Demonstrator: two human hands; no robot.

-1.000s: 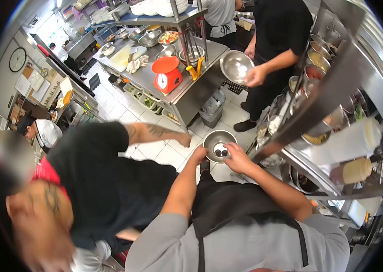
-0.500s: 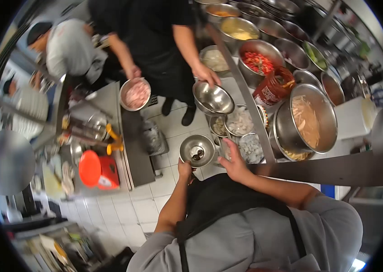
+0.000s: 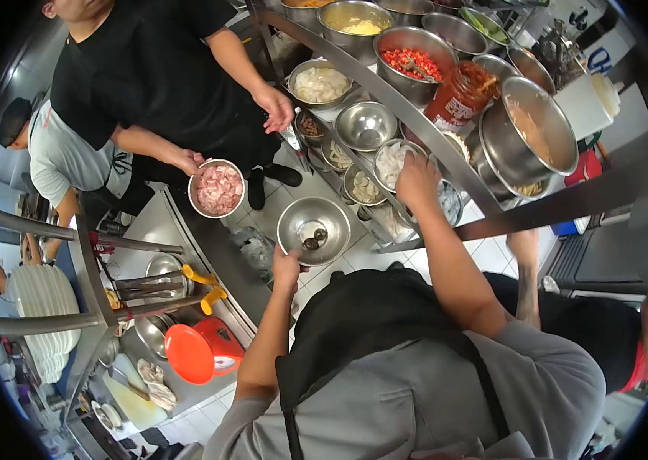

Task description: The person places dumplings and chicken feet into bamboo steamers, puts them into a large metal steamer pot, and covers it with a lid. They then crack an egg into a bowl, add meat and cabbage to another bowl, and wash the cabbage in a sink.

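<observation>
Person's left hand (image 3: 288, 268) grips the 7 o'clock rim of a steel bowl (image 3: 333, 213), white pieces (image 3: 390, 162) lie at that bowl's 2 o'clock, right hand (image 3: 418, 184) nearer, fingers bent over them, spread and any grip hidden

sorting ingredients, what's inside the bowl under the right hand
White pieces show in the bowl; the right hand covers one side, and whatever lies beneath is hidden.

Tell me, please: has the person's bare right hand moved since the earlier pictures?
Yes. The right hand has moved forward, to the stationary round silver metal bowl of white pieces.
</observation>
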